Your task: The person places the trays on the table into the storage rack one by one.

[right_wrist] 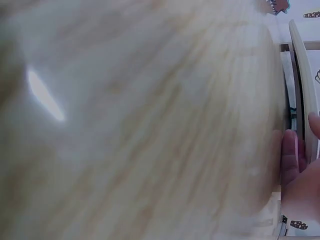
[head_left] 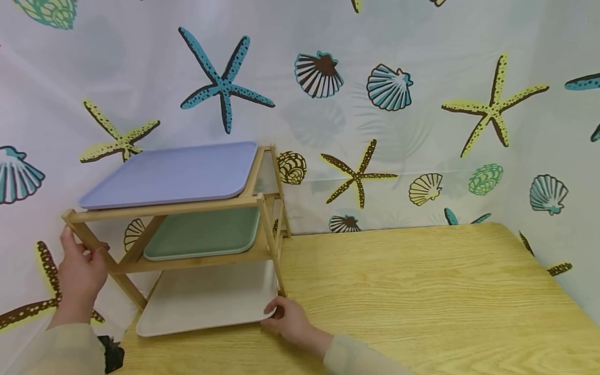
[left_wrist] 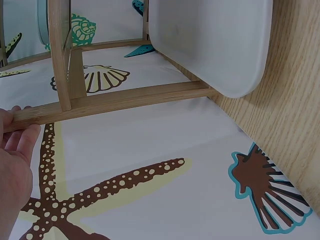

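A three-tier wooden rack [head_left: 273,245] stands at the left of the table. My left hand [head_left: 82,273] grips its front left leg; the left wrist view shows the fingers curled round that wooden leg [left_wrist: 135,101]. On the bottom tier lies a white tray [head_left: 211,297], its front edge sticking out past the rack. My right hand [head_left: 292,322] pinches the tray's front right corner between thumb and fingers. In the right wrist view, the thumb and fingers lie on opposite sides of the tray's edge [right_wrist: 306,85]. A green tray [head_left: 206,234] occupies the middle tier, a lavender tray [head_left: 173,174] the top.
The wood-grain table [head_left: 412,291] extends to the right of the rack. A white curtain [head_left: 422,31] printed with starfish and shells hangs behind and at both sides. Beside the left sleeve, a small black object [head_left: 112,354] shows low down; its kind is unclear.
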`<state>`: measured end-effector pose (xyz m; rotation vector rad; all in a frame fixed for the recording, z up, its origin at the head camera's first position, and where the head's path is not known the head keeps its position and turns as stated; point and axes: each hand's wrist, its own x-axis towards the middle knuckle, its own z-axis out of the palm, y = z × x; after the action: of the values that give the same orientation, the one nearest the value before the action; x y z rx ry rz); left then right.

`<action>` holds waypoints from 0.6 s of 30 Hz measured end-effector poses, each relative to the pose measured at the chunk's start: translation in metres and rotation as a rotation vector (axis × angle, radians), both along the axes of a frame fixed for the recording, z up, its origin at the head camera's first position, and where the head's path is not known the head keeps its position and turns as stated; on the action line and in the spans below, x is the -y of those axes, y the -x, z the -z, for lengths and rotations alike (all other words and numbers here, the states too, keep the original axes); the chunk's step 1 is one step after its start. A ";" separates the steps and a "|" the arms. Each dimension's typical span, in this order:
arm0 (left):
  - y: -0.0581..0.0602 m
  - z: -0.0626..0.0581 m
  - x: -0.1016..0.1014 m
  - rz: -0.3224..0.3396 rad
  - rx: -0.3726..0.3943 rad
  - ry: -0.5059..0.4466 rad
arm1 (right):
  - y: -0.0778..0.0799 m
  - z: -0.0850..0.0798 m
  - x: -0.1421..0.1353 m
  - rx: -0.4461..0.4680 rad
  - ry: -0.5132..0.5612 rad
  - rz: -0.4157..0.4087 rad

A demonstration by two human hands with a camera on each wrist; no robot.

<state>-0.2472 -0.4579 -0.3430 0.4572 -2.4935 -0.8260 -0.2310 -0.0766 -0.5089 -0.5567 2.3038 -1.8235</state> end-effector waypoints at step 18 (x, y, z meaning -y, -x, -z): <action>-0.001 0.000 -0.002 -0.012 -0.001 -0.006 | 0.007 0.002 0.034 0.011 0.231 0.215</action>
<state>-0.2467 -0.4556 -0.3427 0.4732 -2.4856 -0.8285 -0.2382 -0.1108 -0.5110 -0.3357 2.2353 -2.2037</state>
